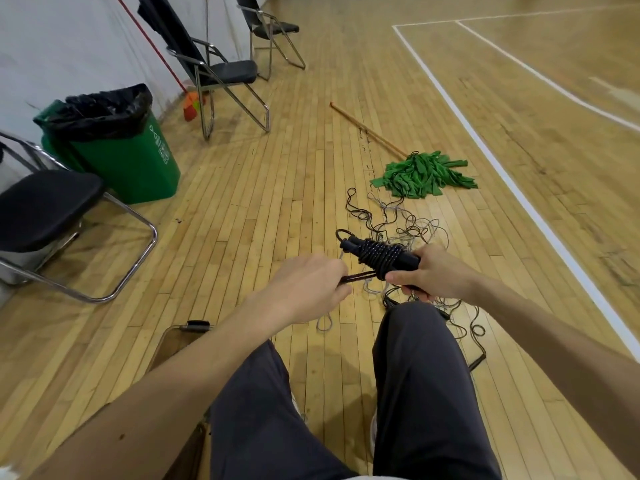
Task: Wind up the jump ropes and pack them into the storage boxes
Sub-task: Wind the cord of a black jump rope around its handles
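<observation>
floor (277, 188): big wood gym floor with white lines on the far right
bin (131, 161): green, with a black bag in it, far on the left
chair (45, 206): black seat, metal legs, near on the left, and more like it stand farther off
mop (422, 174): green, lying flat on the far side, its stick pointing away to the left
loose ropes (398, 216): a messy pile on the ground, between the mop and the person's knees, not wound yet
wound rope (381, 256): a black bundle held up over the pile; it lies long ways from far left, where a small loop sticks out, to near right, where it goes into the right hand
right hand (440, 271): fingers curled tight round the near right end of the bundle, thumb on top
left hand (304, 285): just left of the bundle, closed and pinching the rope tail
rope tail (360, 276): short and pulled straight, going from the bundle's middle to the left hand
what comes next: I think the tail needs tucking or one more turn, and the left hand is the one beside it
boxes: I can't see any for sure
</observation>
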{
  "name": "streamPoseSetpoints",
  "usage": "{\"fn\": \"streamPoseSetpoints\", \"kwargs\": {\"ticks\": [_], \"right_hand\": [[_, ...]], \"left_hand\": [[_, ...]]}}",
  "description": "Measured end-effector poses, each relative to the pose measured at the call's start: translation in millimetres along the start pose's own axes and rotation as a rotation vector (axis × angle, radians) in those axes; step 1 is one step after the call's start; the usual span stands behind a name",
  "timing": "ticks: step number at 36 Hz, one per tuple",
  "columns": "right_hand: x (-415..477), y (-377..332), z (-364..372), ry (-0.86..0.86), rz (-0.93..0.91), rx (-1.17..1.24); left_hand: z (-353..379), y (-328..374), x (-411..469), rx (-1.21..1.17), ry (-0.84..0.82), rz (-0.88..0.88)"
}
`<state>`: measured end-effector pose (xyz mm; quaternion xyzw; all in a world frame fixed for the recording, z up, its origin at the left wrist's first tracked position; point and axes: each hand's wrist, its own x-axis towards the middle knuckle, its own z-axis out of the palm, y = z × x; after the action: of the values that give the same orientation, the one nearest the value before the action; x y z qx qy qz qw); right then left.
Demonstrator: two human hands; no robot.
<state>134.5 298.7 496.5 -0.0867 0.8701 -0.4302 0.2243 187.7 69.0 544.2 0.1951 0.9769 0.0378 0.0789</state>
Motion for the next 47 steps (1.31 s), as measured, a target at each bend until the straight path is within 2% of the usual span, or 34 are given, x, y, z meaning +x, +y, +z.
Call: {"fn": "streamPoseSetpoints", "kwargs": {"ticks": [12,18,27,31,42,47], "right_hand": [[-2,-1,5,-0.082,0.032,-0.096],[-13,-11,9,-0.191,-0.015,-0.161],[-34,-34,14,-0.414,-0.105,-0.167],[-40,-38,16,-0.488,-0.107,-0.167],[-52,-50,16,-0.662,-0.108,-0.165],[-56,-55,15,-0.696,-0.123,-0.17]], "left_hand": [[-25,9,-1,0.343,0.13,0.115],[-46,4,1,0.341,0.127,0.203],[-65,-8,3,0.361,0.229,0.274],[-65,-8,5,0.283,0.204,0.241],[-60,-11,4,-0.314,-0.014,0.166],[-51,-16,2,-0.479,-0.127,0.165]]}}
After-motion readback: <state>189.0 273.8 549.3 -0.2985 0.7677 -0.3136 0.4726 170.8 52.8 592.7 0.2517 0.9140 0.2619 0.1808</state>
